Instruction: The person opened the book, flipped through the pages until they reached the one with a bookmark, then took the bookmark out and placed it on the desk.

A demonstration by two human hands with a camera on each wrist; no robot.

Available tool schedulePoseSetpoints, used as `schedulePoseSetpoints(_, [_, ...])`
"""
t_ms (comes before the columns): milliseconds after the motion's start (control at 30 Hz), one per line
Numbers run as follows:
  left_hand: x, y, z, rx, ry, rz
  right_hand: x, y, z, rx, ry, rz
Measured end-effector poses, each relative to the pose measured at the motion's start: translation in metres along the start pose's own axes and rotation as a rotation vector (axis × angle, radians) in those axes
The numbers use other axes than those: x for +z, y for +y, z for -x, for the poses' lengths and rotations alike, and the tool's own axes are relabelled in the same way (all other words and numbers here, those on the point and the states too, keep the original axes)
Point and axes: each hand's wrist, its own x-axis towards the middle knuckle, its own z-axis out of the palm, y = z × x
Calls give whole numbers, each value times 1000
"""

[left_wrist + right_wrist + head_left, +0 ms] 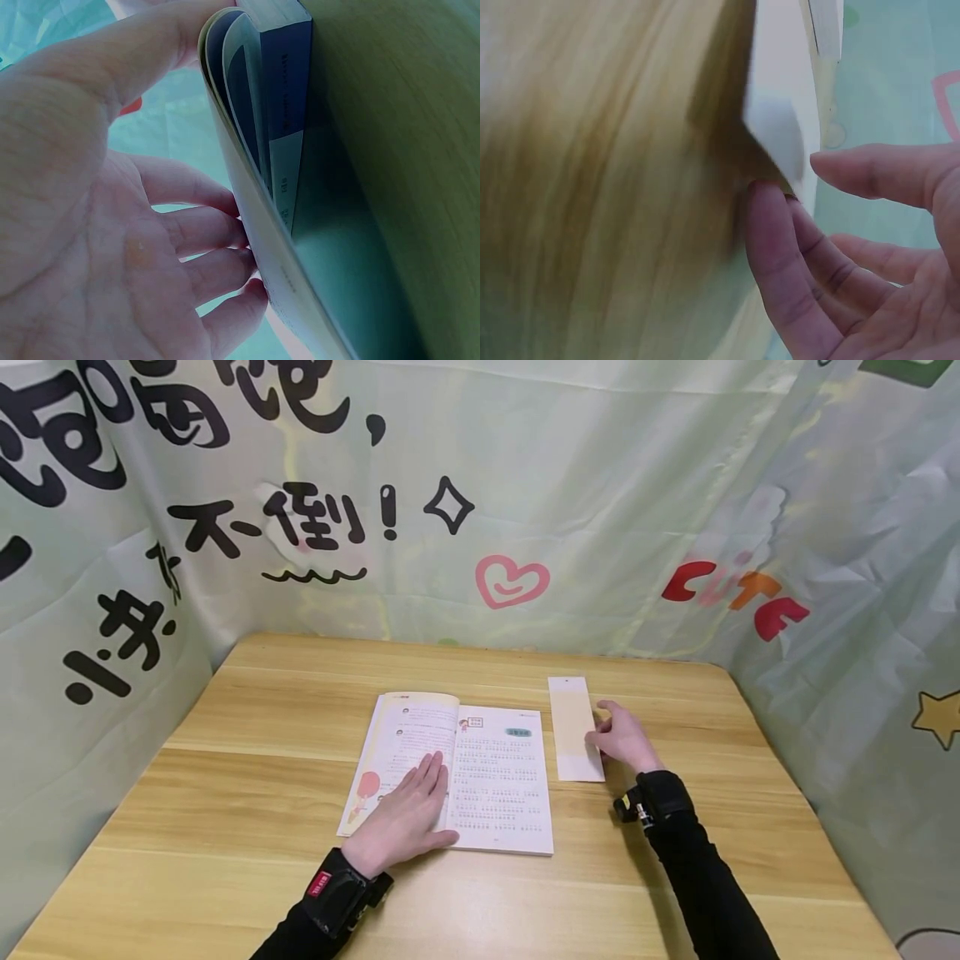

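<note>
The right hand [622, 739] rests at the right long edge of a pale bookmark [575, 729], fingers loosely bent. In the right wrist view its fingertips [769, 217] touch the card's underside at the edge, where the card [780, 112] is lifted slightly off the wood, while the thumb [870, 172] hovers just apart from it. That is not yet a closed pinch; the hand holds nothing firmly. To do this well, I judge the fingertips should slide further under the raised edge and the thumb should come down on top, so the thin card does not skid away across the smooth table [262, 810].

The left hand [408, 814] lies flat, fingers straight, pressing the left page of an open book [495, 777] near its gutter. The left wrist view shows the fingers [202, 240] against the curved leaves [255, 150], which bow upward. Steady pressure there seems needed, since the pages look ready to spring shut.

The book lies mid-table, the bookmark just right of it and a little farther back, not touching it.

The pages carry printed Chinese text, too small to read, with small cartoon figures. The backdrop [600, 485] behind the table bears large black Chinese characters, among them "不倒!", a pink heart, and "CUTE" in red and orange at far right. The left wrist strap [322, 883] has a red label, illegible.
</note>
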Motion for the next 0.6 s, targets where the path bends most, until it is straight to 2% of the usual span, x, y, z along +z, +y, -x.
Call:
schedulePoseSetpoints(233, [0,0,0,0,-2,0,-1,2,7,-35,17,-28])
schedulePoseSetpoints(600, [-1,-1,0,4,-3,-8,6,6,21,-122,123,36])
